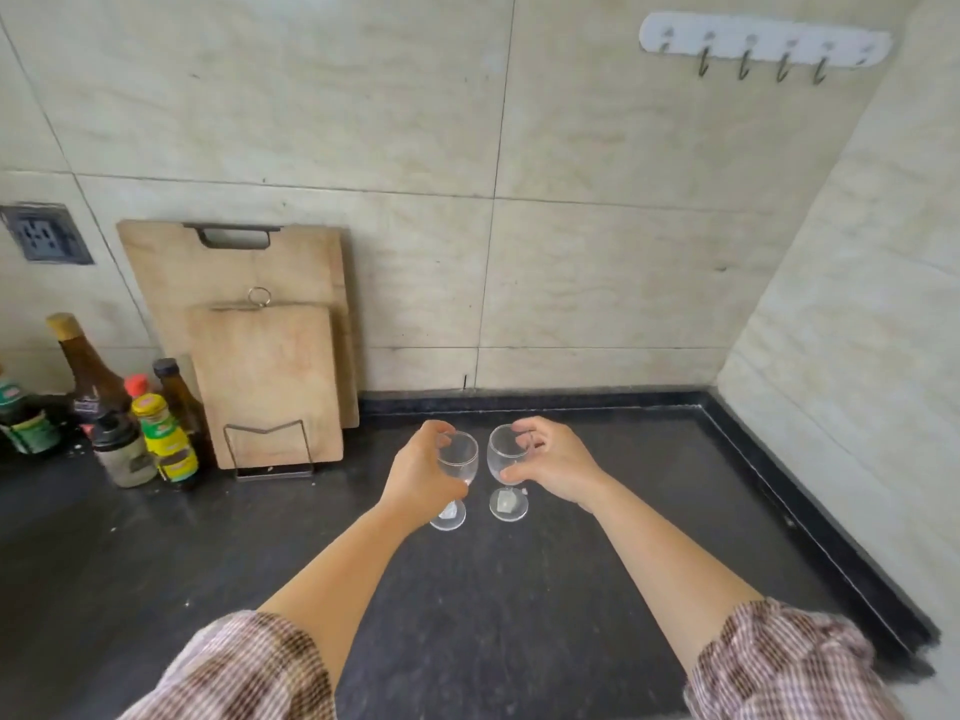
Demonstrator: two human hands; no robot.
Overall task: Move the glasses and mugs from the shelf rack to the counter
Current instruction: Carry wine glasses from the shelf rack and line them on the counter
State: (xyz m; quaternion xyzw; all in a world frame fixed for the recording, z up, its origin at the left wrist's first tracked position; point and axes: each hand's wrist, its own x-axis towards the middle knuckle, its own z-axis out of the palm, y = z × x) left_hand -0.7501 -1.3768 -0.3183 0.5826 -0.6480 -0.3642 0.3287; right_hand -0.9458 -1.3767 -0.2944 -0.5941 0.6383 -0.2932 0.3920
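Left wine glass (460,454) and right wine glass (501,452) stand upright and close together on the black counter (649,537), out from the wall, leaving room for more, I'd say. Left hand (421,475) curls round its bowl, right hand (553,459) likewise, probably steadying each. Both bowls look empty.

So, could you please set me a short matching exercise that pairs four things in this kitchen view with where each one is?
Things:
1 left glass
2 right glass
3 small cutting board
4 hook rail

Places:
A high on the wall
B gripped by the right hand
C in the wire rack
D gripped by the left hand

Pairs: 1-D, 2-B, 3-C, 4-A.
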